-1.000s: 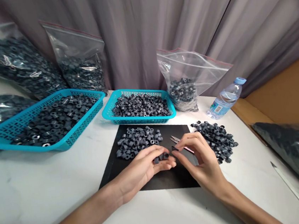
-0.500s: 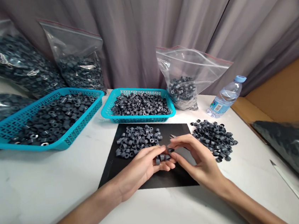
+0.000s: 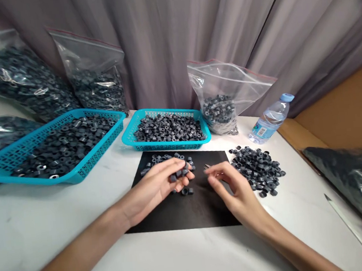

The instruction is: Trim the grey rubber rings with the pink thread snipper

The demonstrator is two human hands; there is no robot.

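Observation:
My left hand [image 3: 160,185] is curled around several small dark grey plastic rings [image 3: 178,175], held in its fingers above a black mat [image 3: 195,213]. Below its fingertips a few loose rings [image 3: 187,191] lie on the mat. Partly behind this hand is a heap of the same rings [image 3: 188,160]. To the right, my right hand [image 3: 231,184] hovers over the mat with thumb and forefinger slightly apart; no ring shows between them. A pointed metal tip [image 3: 206,166] peeks out beyond its fingers; whether the hand holds that tool is hidden.
Another ring pile [image 3: 258,168] lies right of the mat. Behind stand two blue baskets, one at centre [image 3: 169,145] and one at left [image 3: 75,177], both with rings. Zip bags [image 3: 227,79], a water bottle [image 3: 271,119] and a long thin strip [image 3: 348,225] surround the workspace.
My hands have separated. The left has moved left and up with rings in it, and the right no longer pinches a ring. Loose rings now show on the mat beneath the left hand.

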